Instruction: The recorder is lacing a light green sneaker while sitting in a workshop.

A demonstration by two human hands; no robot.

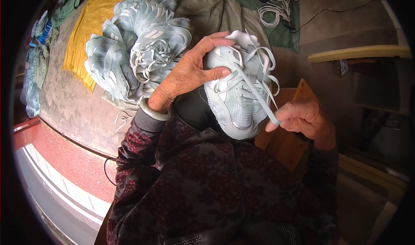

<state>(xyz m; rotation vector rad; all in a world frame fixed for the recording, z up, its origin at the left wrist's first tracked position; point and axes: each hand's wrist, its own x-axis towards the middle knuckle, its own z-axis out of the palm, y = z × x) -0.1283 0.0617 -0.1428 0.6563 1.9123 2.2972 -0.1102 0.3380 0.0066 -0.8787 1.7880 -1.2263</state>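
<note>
A pale blue-grey shoe upper [227,108] is held in front of me, its toe pointing toward my body and its padded collar away. My left hand [194,67] grips its left side near the collar, thumb over the front and fingers round the back. A flat pale shoelace [256,92] runs through the eyelets, with loose loops standing off to the right. At the shoe's lower right, my right hand [301,118] pinches one end of the lace, which is stretched from the eyelets. The underside of the shoe is hidden.
At the left lies a large heap of similar shoe uppers [116,63], partly on a yellow cloth [82,46]. A bundle of white laces [271,16] rests on a green cloth [292,38] at the far right. Beside my right hand is a wooden board [283,147].
</note>
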